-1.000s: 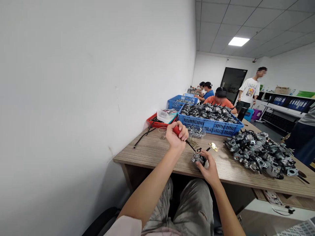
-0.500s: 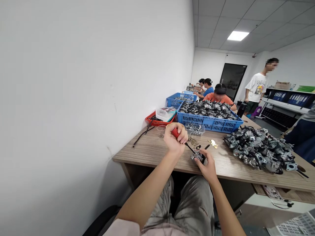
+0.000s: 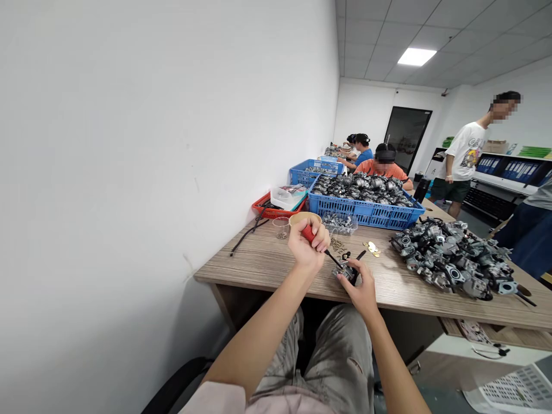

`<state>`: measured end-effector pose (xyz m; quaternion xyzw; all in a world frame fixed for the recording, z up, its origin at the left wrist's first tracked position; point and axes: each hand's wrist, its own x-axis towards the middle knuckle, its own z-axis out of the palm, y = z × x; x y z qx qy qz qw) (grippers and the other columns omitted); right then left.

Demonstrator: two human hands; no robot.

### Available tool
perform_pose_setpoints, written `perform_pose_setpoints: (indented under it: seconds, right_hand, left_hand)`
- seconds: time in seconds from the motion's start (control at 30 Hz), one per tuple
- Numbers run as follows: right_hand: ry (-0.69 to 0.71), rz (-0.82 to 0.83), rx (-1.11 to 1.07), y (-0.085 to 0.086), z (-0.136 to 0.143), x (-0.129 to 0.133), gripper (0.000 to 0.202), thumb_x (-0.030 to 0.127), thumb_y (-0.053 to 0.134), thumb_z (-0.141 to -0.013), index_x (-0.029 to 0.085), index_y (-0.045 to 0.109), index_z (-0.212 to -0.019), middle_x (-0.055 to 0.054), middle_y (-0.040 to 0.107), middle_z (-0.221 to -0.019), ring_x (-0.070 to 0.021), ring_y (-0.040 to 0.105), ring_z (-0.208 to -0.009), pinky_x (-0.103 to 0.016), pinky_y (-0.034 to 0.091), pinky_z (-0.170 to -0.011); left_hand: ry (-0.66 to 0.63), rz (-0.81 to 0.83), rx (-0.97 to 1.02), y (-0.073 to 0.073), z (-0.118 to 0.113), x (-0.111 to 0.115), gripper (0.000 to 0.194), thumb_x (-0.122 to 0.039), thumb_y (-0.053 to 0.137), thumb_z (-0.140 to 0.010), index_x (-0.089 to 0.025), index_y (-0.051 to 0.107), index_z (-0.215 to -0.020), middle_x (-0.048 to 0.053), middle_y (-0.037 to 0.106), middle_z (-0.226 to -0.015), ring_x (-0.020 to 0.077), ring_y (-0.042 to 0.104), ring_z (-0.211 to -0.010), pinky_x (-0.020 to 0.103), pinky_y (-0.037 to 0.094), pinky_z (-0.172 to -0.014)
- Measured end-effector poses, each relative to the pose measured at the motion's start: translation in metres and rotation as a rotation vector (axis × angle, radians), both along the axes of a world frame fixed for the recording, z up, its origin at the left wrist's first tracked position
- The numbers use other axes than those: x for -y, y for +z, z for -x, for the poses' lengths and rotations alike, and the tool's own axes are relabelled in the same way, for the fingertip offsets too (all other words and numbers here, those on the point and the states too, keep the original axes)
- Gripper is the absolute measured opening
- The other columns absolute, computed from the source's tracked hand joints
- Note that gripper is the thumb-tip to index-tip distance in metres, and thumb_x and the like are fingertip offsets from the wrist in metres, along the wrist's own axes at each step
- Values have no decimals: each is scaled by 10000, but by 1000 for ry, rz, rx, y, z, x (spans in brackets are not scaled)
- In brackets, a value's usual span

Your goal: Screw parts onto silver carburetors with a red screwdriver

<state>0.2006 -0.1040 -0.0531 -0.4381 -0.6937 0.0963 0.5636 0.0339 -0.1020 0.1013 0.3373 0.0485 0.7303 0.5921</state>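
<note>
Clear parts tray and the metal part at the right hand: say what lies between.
Small brass-coloured pieces and a dark piece on the table, plus the tool's slanting shaft, as the head view shows.

Clock positions as I see them in the head view. Plain white wall (image 3: 129, 144), scuffed, fills 9; shadow low down at 8. Grey panelled ceiling (image 3: 457, 17) at 1 to 2, with lit square white light panel (image 3: 417, 56). Dark door with black frame (image 3: 407, 138) at 2, in white far wall (image 3: 360, 103). Long white shelf unit (image 3: 502, 179) at 3. Wood-grain desk (image 3: 254, 267) from 7 to 4. Black chair (image 3: 179, 388) at 7. Grey floor (image 3: 437, 397), 4 to 5.
</note>
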Motion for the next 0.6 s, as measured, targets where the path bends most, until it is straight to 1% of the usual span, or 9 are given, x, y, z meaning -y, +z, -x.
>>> perform_pose_setpoints:
  seconds: [0.33, 0.6]
  right_hand:
    - [-34, -23, 6, 2, 3, 2, 367, 497, 732, -899, 251, 682, -1167, -88, 768, -1060, -300, 704, -1004, -500, 496, -955]
    - [-45, -33, 13, 2, 3, 2, 365, 498, 742, -890, 247, 683, -1148, -82, 763, -1036, -301, 697, -997, -504, 497, -951]
  left_hand:
    - [1, 18, -5, -3, 2, -1, 394, -442, 559, -854, -217, 413, -566, -71, 250, -389, 82, 239, -312, 206, 232, -361]
    - [2, 8, 2, -6, 1, -2, 352, -417, 580, -806, -213, 424, -565, -73, 251, -386, 79, 243, -313, 208, 226, -362]
